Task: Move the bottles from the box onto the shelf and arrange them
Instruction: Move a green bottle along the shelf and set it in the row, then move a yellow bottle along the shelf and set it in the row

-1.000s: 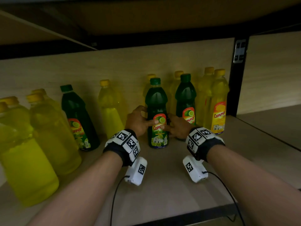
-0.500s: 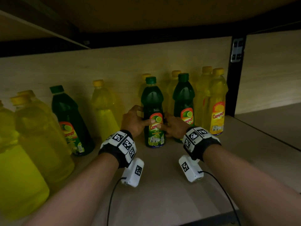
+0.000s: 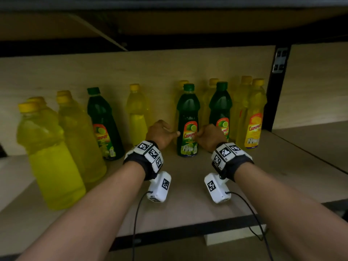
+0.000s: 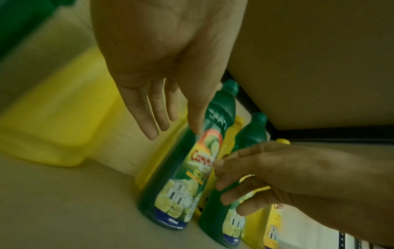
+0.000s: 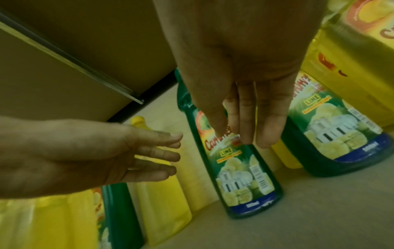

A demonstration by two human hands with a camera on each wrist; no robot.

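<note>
A dark green lime bottle (image 3: 188, 110) stands upright on the wooden shelf (image 3: 188, 194), in front of a row of yellow bottles. My left hand (image 3: 163, 132) is just left of it, fingers straight and spread in the left wrist view (image 4: 162, 118), with only the thumb near the label. My right hand (image 3: 207, 135) is just right of it, its straight fingers (image 5: 245, 131) lying in front of the label (image 5: 221, 139). Neither hand wraps the bottle. A second green bottle (image 3: 220, 104) stands close on its right.
Labelled yellow bottles (image 3: 254, 113) fill the right end by a black upright post (image 3: 273, 91). At left stand large yellow bottles (image 3: 50, 157), another green bottle (image 3: 101, 121) and a yellow bottle (image 3: 136, 113). The upper shelf (image 3: 169, 25) hangs low overhead.
Both hands held the green bottle's sides before; now their fingers have straightened and eased off it. The bottle stays upright in the same spot.
</note>
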